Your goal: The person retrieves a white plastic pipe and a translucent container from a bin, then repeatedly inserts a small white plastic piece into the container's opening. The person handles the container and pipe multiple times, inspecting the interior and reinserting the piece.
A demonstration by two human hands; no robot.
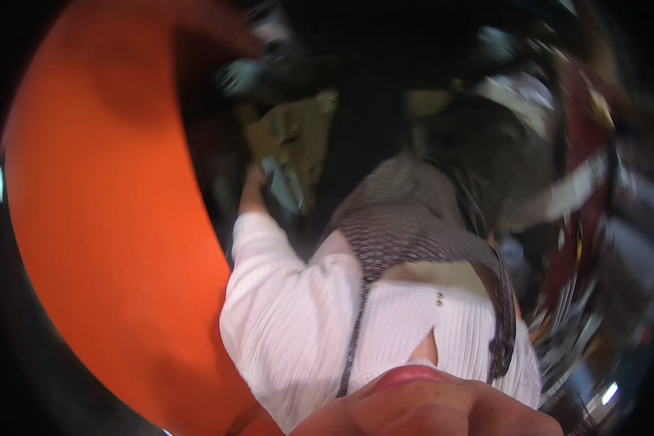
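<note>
Down at my left side, my left hand (253, 179) hangs at the end of my white-sleeved arm. Its fingers are closed around a pale, elongated object (283, 187); motion blur hides what kind of thing it is. Beyond that object, a piece of brown cardboard (304, 134) shows low down. My right hand is not visible; my body and dark apron (414, 211) cover much of that side.
A large, smooth orange surface (109, 218) rises close along my left. To my right, a dark red upright surface (585, 138) and stacked pale items (570, 327) appear blurred. A light strip (563, 196) crosses beside my apron.
</note>
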